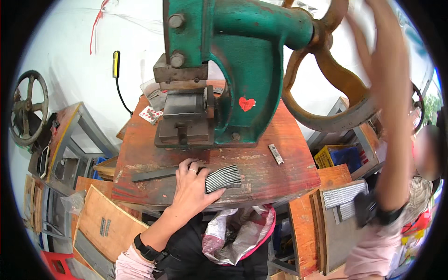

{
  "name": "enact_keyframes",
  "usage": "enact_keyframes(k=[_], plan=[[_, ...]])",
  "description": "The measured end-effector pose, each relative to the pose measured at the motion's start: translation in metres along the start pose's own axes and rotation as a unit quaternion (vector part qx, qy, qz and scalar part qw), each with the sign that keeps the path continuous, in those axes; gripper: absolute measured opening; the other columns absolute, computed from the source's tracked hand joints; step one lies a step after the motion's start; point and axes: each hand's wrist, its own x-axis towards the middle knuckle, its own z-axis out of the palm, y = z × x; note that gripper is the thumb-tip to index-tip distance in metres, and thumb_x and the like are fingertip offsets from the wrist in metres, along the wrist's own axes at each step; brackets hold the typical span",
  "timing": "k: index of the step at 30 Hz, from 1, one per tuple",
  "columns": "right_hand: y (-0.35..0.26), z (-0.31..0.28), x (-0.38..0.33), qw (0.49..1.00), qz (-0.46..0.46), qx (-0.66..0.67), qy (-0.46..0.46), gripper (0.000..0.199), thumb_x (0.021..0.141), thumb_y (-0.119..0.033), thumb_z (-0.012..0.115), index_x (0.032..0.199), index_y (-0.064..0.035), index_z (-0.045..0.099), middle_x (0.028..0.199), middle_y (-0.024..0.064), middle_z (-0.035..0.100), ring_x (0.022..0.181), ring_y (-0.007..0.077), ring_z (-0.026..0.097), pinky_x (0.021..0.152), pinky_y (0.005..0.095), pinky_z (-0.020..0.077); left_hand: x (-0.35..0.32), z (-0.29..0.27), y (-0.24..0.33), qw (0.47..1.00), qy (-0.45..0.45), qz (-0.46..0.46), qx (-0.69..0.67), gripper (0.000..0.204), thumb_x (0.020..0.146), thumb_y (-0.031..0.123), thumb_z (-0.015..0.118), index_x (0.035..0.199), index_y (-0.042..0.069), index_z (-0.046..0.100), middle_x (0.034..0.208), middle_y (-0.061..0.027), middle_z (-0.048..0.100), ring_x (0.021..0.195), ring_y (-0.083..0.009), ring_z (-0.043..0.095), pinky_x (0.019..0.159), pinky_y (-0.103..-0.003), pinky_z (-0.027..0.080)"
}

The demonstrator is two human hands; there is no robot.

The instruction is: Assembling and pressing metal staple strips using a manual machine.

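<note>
Clasping ridged grey strips (224,178) at lower centre is the left hand (189,189); the right hand (383,39) blurs upper right, grip unclear.

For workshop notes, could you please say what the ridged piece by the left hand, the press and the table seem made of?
Ridged piece: probably metal, from its grey sheen.
Press: likely metal; glossy green paint, metallic bolts.
Table: apparently wood; reddish finish, streaky scuffs.

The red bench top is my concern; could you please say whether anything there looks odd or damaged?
The bench top is worn and scuffed, and what looks like a playing card lies left of the green press, odd beside a machine.
</note>
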Motion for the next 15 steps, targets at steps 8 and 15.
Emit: enact_keyframes(k=[8, 15], plan=[[-0.219, -0.024, -0.156, 0.757, 0.172, 0.534, -0.335, 0.045, 0.087, -0.024, 0.06, 0.123, 0.0032, 0.052, 0.13, 0.0219, 0.051, 0.124, 0.0362, 0.047, 0.104, 0.0468, 0.0373, -0.011, -0.001, -0.001, 1.0, 0.01, 0.002, 0.013, 0.054, 0.064, 0.039, 0.079, 0.102, 0.005, 0.064, 0.103, -0.0151, 0.052, 0.104, -0.0348, 0.043, 0.089, -0.049, 0.033], [-0.215, -0.002, -0.161, 0.768, 0.039, 0.535, -0.351, 0.046, 0.084, -0.03, 0.062, 0.119, 0.0006, 0.058, 0.124, 0.0163, 0.058, 0.123, 0.0291, 0.05, 0.111, 0.0477, 0.0292, -0.011, -0.004, -0.005, 1.0, 0.015, -0.007, 0.023, 0.051, 0.064, 0.041, 0.079, 0.1, 0.007, 0.064, 0.099, -0.0116, 0.051, 0.1, -0.0328, 0.044, 0.089, -0.051, 0.031]])
